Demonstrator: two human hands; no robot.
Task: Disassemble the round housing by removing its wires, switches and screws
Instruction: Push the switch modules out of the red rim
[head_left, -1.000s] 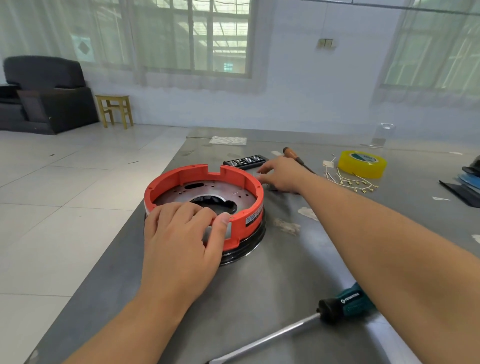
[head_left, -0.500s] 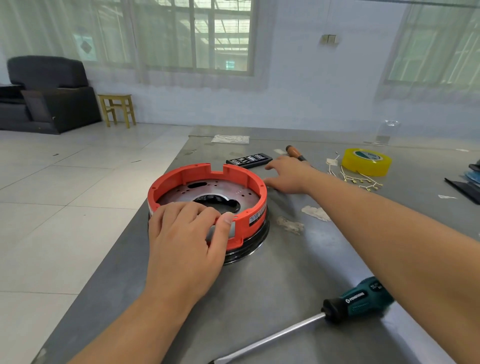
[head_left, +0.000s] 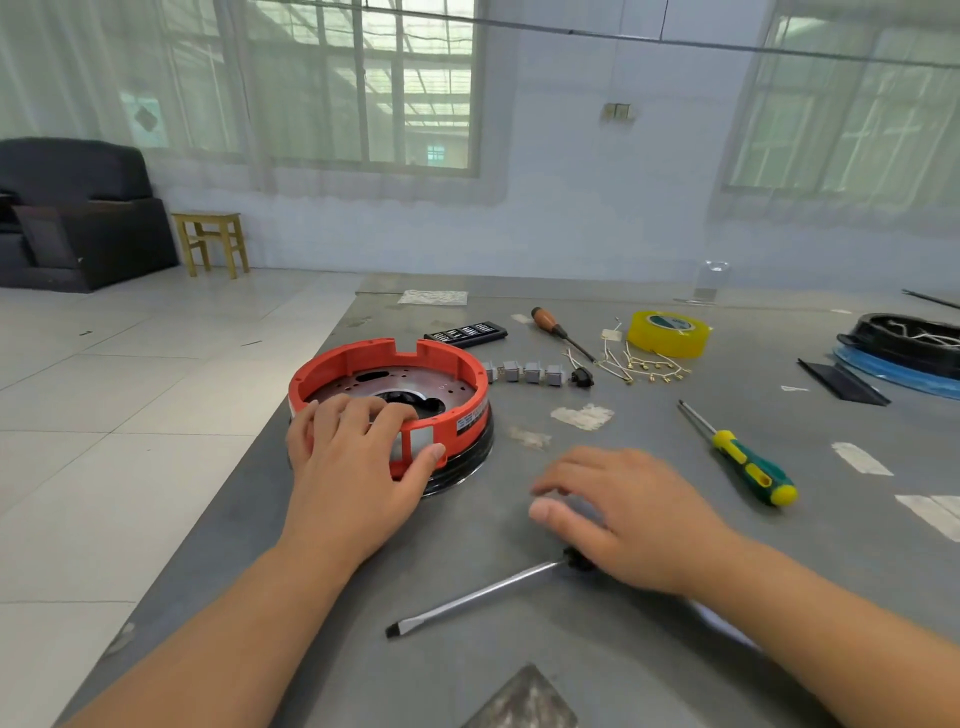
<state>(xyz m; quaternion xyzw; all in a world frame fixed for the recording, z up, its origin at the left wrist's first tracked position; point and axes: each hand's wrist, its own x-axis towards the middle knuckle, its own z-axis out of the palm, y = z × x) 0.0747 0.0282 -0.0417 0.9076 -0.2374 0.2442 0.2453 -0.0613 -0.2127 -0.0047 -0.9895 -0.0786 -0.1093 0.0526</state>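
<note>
The round housing (head_left: 457, 371), an orange ring on a black base with a metal plate inside, sits near the table's left edge. My left hand (head_left: 353, 467) grips its near rim, fingers inside and thumb outside. My right hand (head_left: 628, 519) hovers with relaxed fingers over the handle of a large flat screwdriver (head_left: 478, 597), whose handle it hides. A row of small grey switches (head_left: 530, 373) lies right of the housing. Removed wires (head_left: 639, 364) with brass terminals lie further right.
A wooden-handled screwdriver (head_left: 558, 330), a black bit case (head_left: 465, 332), a yellow tape roll (head_left: 668, 332), a green-yellow screwdriver (head_left: 743, 462) and a black part on blue (head_left: 909, 343) lie on the grey table (head_left: 571, 675). The table's left edge drops to tiled floor.
My right hand pulled back from behind the housing to the near table, over the big screwdriver's handle. The grey switches now show where it was. The left hand kept its grip.
</note>
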